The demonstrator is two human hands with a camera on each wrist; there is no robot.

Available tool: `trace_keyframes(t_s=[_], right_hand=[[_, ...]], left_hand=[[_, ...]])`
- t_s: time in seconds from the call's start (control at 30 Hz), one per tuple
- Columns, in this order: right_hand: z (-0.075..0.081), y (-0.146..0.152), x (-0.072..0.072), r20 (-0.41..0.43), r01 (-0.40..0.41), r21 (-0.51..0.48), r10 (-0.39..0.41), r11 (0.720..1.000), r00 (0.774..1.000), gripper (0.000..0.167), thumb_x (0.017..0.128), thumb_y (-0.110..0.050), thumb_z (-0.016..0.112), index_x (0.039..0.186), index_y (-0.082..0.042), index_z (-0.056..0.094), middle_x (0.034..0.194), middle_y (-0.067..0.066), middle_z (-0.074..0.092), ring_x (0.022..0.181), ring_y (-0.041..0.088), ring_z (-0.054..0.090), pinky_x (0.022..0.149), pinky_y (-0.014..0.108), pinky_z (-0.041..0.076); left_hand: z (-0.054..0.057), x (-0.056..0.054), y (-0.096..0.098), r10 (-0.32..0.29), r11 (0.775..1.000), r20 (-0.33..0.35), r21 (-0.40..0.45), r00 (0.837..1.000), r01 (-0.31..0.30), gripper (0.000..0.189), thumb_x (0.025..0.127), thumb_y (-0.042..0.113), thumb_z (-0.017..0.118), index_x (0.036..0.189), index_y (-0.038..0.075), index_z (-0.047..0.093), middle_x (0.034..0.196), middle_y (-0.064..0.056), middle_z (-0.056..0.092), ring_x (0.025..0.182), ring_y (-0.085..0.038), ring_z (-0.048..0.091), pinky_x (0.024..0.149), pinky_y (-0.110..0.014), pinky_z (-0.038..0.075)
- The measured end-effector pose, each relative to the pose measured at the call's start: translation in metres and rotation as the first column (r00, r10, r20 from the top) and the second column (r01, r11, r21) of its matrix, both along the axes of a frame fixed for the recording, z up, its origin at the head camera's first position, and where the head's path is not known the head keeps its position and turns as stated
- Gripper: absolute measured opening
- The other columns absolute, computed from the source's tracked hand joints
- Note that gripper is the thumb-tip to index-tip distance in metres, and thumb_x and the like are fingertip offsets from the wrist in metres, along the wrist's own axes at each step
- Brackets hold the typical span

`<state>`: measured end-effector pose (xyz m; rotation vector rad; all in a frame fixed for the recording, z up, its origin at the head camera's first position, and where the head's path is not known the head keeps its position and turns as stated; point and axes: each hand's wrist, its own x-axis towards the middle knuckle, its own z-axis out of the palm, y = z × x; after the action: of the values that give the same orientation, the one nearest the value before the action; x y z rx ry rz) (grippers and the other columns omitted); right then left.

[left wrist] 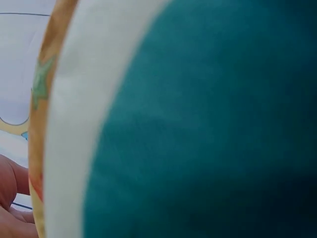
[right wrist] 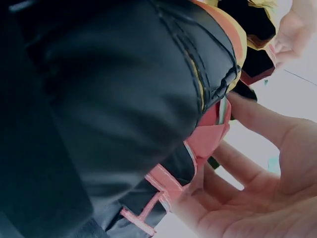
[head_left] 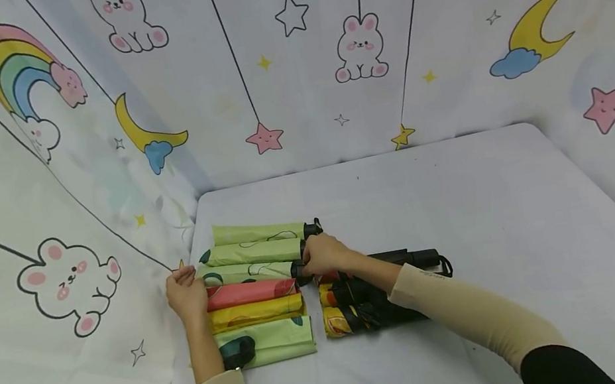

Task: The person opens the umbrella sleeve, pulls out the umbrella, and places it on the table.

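Folded umbrellas lie in two columns on the white table. In the head view, my right hand (head_left: pixel 327 255) holds the black handle (head_left: pixel 298 270) of the third light green umbrella (head_left: pixel 254 271). The right wrist view shows that hand's (right wrist: pixel 262 183) thumb and fingers bent, their tips partly hidden behind a red-trimmed black umbrella (right wrist: pixel 208 141). My left hand (head_left: pixel 187 298) rests at the left ends of the green umbrella and the red umbrella (head_left: pixel 253 292), fingers fairly straight. A teal-and-white printed umbrella (left wrist: pixel 198 109) fills most of the left wrist view.
Two more light green umbrellas (head_left: pixel 259 251) lie farther back. Nearer are a yellow umbrella (head_left: pixel 257 313) and another green umbrella (head_left: pixel 283 343). Black umbrellas (head_left: pixel 368 290) with coloured ends lie under and beside my right forearm. Printed curtains (head_left: pixel 316 96) stand behind the table (head_left: pixel 496 202).
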<state>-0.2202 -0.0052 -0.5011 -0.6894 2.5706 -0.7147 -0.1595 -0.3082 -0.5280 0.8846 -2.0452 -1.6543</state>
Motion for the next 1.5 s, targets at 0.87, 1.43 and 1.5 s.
trace_keyframes(t_s=[0.87,1.43,1.5], right_hand=[[0.003,0.012,-0.006,0.174,0.113,-0.206,-0.077,0.972,0.982,0.033,0.094,-0.02,0.081,0.121,-0.001,0.076,0.122,0.014,0.074,0.103,0.028,0.071,0.088,0.04,0.06],[0.004,0.002,-0.002,0.524,0.498,-0.568,-0.179,0.655,0.833,0.036,0.088,-0.02,0.087,0.116,0.0,0.077,0.101,0.013,0.078,0.087,0.036,0.078,0.087,0.045,0.064],[0.006,0.002,-0.001,0.537,0.524,-0.558,-0.201,0.644,0.819,0.033,0.087,-0.021,0.088,0.113,-0.002,0.079,0.099,0.011,0.079,0.085,0.034,0.078,0.087,0.04,0.064]], left_hand=[[-0.008,0.007,-0.003,0.207,0.95,-0.106,0.258,0.973,-0.174,0.031,0.092,-0.021,0.06,0.121,-0.014,0.06,0.127,-0.029,0.065,0.121,-0.032,0.068,0.099,-0.031,0.057],[-0.011,0.012,-0.006,0.246,0.946,-0.124,0.246,0.961,-0.21,0.039,0.092,-0.017,0.065,0.129,-0.009,0.061,0.131,-0.025,0.068,0.12,-0.026,0.07,0.1,-0.028,0.056],[-0.011,0.012,-0.006,0.247,0.944,-0.131,0.257,0.96,-0.208,0.039,0.092,-0.018,0.065,0.13,-0.009,0.06,0.131,-0.026,0.067,0.12,-0.026,0.07,0.101,-0.028,0.056]])
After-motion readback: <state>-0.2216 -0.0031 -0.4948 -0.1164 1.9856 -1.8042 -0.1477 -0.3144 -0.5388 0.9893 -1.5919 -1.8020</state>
